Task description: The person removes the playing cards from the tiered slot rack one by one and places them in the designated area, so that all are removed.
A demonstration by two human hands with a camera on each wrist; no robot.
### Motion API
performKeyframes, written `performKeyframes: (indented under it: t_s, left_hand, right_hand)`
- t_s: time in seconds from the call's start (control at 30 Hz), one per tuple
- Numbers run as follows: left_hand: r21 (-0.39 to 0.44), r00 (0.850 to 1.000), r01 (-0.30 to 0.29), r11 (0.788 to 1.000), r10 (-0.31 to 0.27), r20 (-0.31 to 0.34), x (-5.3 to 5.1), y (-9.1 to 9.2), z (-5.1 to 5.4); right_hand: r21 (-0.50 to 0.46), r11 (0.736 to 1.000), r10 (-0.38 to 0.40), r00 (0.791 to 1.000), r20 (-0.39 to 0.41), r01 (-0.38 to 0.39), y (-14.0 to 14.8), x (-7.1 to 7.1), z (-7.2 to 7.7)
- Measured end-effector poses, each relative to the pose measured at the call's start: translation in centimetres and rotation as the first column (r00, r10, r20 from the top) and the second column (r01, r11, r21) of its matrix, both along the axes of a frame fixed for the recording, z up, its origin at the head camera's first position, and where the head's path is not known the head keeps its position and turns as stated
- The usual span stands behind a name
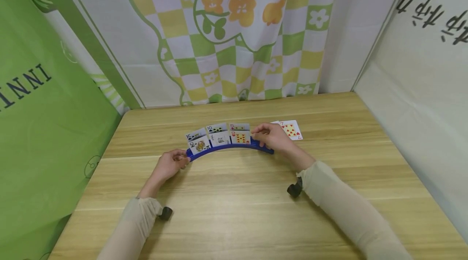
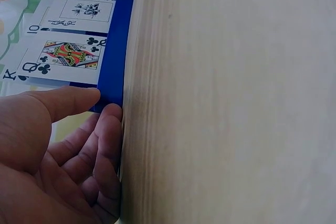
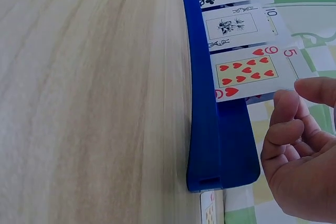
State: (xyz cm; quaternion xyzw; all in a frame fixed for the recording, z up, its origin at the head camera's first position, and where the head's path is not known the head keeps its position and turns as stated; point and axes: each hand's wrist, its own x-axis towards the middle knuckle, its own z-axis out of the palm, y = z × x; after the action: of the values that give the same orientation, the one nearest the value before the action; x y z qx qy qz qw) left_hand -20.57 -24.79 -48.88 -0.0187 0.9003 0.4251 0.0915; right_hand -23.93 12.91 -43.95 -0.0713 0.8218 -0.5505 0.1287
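A curved blue card holder [image 1: 234,146] stands on the table with two rows of playing cards. Its front row has a queen of clubs [image 2: 68,54], a joker [image 3: 231,26] and a nine of hearts [image 3: 248,73]. Behind them a king [image 1: 196,133], a ten [image 1: 217,128] and a red five [image 1: 239,126] show their upper parts. My left hand [image 1: 171,165] grips the holder's left end between thumb and fingers. At the five's right edge, my right hand [image 1: 274,138] pinches the card with thumb and fingertips. The holder's right end carries no card.
A seven of hearts [image 1: 291,130] lies face up on the wooden table [image 1: 234,207] beyond my right hand, partly over another card. A patterned curtain [image 1: 241,48] hangs behind the table, with a green cloth [image 1: 44,138] at left and a white one [image 1: 420,73] at right.
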Motion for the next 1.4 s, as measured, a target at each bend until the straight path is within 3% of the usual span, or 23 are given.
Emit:
performKeyframes:
  t_s: [0.37,1.0,1.4]
  left_hand:
    - [0.001,1.000,0.001,1.000,-0.001,-0.010,-0.01,-0.01,-0.25]
    - [-0.004,1.000,0.001,1.000,-0.001,-0.006,-0.07,0.12,-0.04]
    - [-0.009,1.000,0.002,1.000,-0.002,-0.006,0.08,0.02,-0.01]
  right_hand:
    - [-0.028,0.999,-0.023,0.999,-0.023,0.022,-0.50,-0.04,-0.24]
    - [0.050,0.999,-0.007,0.997,-0.071,0.010,-0.85,-0.37,-1.00]
    - [0.045,0.998,-0.030,0.994,-0.106,0.034,-0.38,-0.47,-0.31]
